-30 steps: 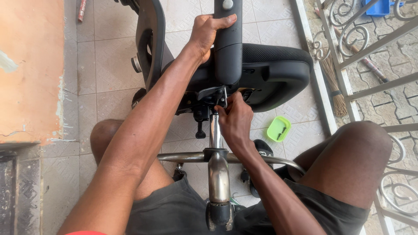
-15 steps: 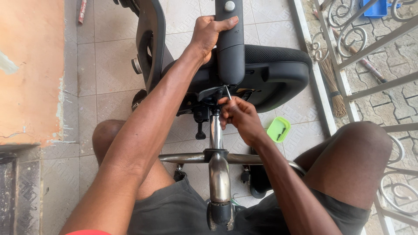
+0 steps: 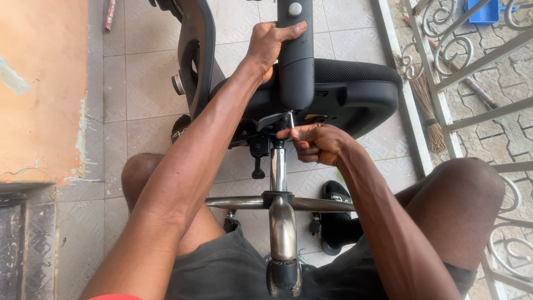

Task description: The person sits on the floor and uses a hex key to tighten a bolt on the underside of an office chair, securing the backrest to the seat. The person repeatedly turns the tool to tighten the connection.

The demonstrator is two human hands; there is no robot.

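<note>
1. You are looking down from your own head at an office chair [image 3: 344, 94] tipped on its side on a pale tiled floor [image 3: 139, 83], its underside turned toward you.
2. Your left hand [image 3: 269, 44] is closed around the chair's black armrest [image 3: 296, 61], near the top of the view — fingers wrapped over its left edge, thumb lying across the front.
3. Your right hand [image 3: 313, 143] is curled into a loose fist just below the armrest, pinching a thin metal tool [image 3: 290, 119]. It is too small to tell what kind of tool it is; its tip points up into the black mechanism under the seat.
4. The chrome gas-lift column [image 3: 278, 169] runs from that mechanism straight down toward you, just left of your right hand.
5. The column meets the chrome star base [image 3: 280, 203], whose arms spread left and right between your bare knees.
6. A black caster [image 3: 283, 278] sits at the end of the base arm nearest you, against your dark shorts [image 3: 222, 272].
7. A black sandal [image 3: 336, 191] lies on the tiles under your right forearm.
8. To the right, beyond a raised tile edge — a grey wrought-iron railing [image 3: 461, 94] with a straw broom [image 3: 427, 103] leaning by it.
9. To the left stands an orange-painted wall [image 3: 39, 83].
</note>
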